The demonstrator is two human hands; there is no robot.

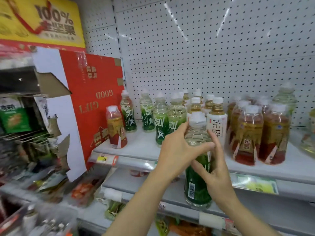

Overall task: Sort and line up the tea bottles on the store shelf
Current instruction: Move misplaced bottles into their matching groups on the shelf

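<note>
- The shelf (pixel 146 150) carries green, white and red-labelled tea bottles.
- Your left hand (pixel 177 150) curls round the green-label bottle (pixel 197 184) (held upright in front of the shelf edge).
- Your right hand (pixel 216 169) pinches its middle.

We're seeing clear glossy plastic bottles (pixel 197 160), a matt perforated metal back panel (pixel 221 48), and a torn cardboard box (pixel 85 103) here.
</note>
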